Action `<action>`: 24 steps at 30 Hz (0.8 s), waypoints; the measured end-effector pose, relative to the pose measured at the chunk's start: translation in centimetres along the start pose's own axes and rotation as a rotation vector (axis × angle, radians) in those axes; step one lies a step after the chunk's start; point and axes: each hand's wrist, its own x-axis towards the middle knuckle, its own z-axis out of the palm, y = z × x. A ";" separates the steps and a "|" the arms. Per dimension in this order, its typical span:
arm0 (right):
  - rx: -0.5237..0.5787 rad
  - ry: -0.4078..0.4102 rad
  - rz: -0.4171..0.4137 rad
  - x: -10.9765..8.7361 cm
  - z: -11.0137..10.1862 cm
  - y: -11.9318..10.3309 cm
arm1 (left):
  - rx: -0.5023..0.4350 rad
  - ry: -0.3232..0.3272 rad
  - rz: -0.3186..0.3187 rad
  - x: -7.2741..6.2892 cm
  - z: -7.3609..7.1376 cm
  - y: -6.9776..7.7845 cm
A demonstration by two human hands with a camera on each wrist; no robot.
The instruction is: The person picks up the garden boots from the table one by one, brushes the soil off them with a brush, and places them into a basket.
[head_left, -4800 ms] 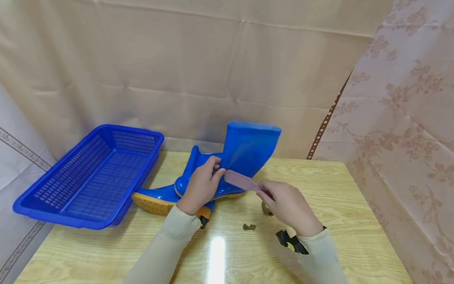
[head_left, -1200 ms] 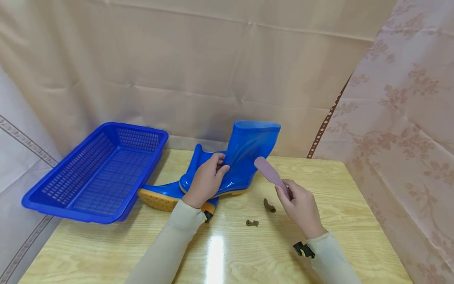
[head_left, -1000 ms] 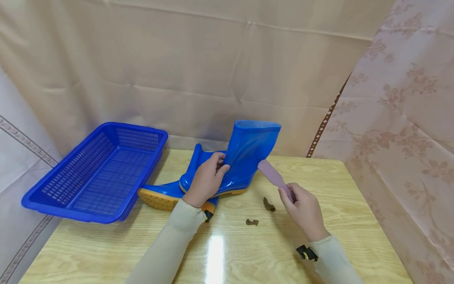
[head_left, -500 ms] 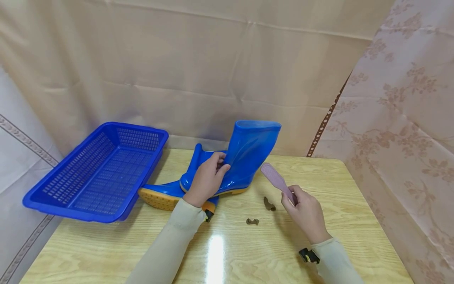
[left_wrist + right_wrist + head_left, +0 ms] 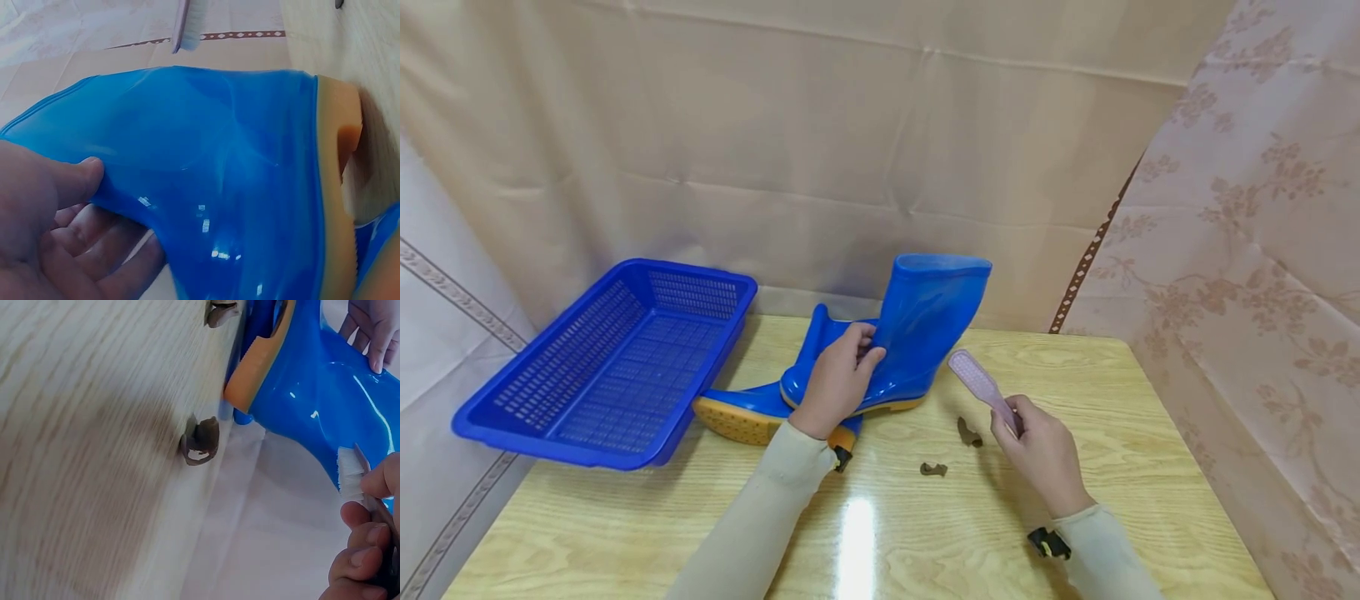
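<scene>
A blue rubber boot with an orange sole stands tilted, its toe over a second blue boot that lies on its side. My left hand grips the front of the upright boot's shaft, thumb on the near side and fingers behind, as the left wrist view shows. In my right hand is a pinkish-purple brush, held by its handle just right of the boot's heel. White bristles show in the right wrist view. From the left wrist, the brush appears apart from the boot.
Two curled brown scraps lie on the wooden table in front of the boots. To the left stands a blue plastic basket, close to the lying boot's toe. Cloth curtains hang behind and at the sides.
Since the earliest frame the brush has gone from the boot's front to the right of its heel, and it has lately turned in my right hand. My left hand keeps its grip on the boot.
</scene>
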 end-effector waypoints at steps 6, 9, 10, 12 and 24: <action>0.003 0.006 0.012 0.0 -0.3 -0.1 | -0.009 0.107 0.115 0.3 0.5 0.2; 0.010 0.016 0.015 0.0 -0.5 -0.1 | -0.012 0.161 0.169 0.4 0.7 0.3; 0.012 0.021 0.017 -0.1 -0.6 0.0 | -0.014 0.182 0.184 0.4 0.7 0.4; 0.018 0.032 0.022 -0.1 -0.8 0.1 | -0.022 0.233 0.211 0.5 0.5 0.6; -0.004 0.046 0.021 0.1 -1.5 0.8 | -0.070 0.383 0.259 0.8 -3.7 2.2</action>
